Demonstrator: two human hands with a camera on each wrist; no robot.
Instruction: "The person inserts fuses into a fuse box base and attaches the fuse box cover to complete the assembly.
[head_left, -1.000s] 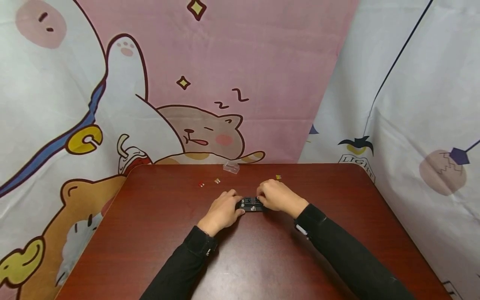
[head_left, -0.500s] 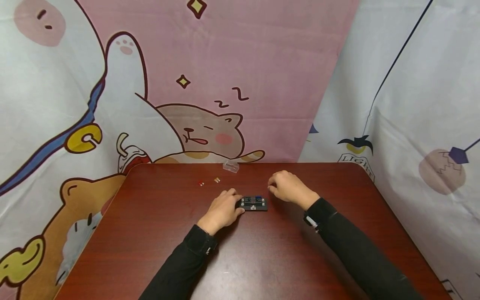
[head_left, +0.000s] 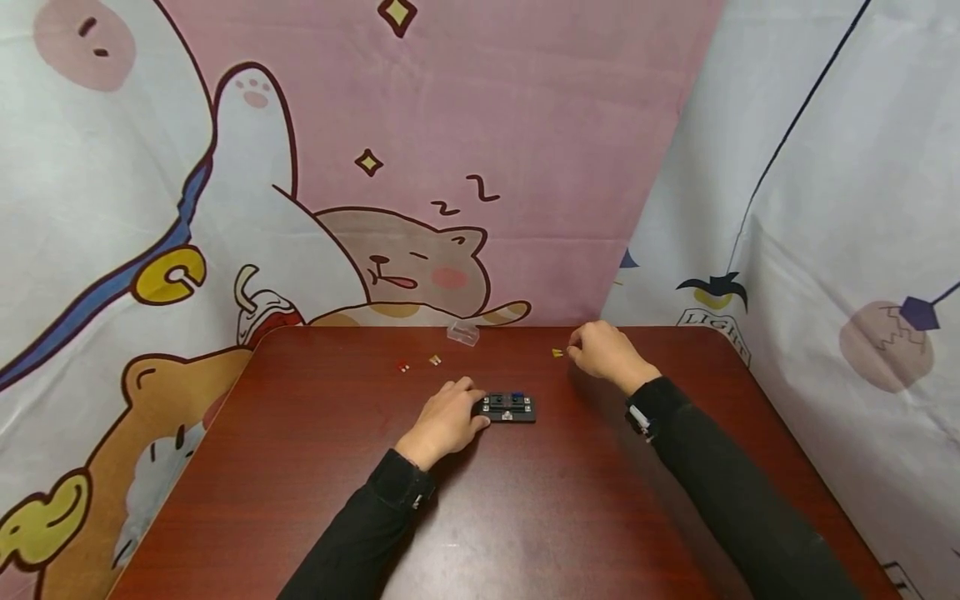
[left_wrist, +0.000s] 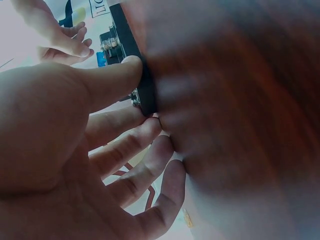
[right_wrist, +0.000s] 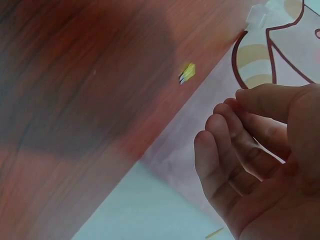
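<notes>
My left hand grips the left end of a black fuse block, thumb along its near edge and forefinger at the far side. Metal screw terminals show on the block, and a blue blade fuse sits at its far right. In the left wrist view the other fingertips rest on the tabletop. My right hand hovers near the back edge, just right of a yellow blade fuse. Its fingers are loosely bent with nothing between them in the right wrist view, where the yellow fuse's two metal prongs show.
A red blade fuse and a tan one lie left of centre toward the back. Behind them, a small clear plastic box stands at the rear edge of the brown table. Printed cloth hangs directly behind.
My right hand has left the fuse block and moved back and right, past the yellow fuse, uncovering the block's right end and its blue fuse. The left hand has stayed put.
</notes>
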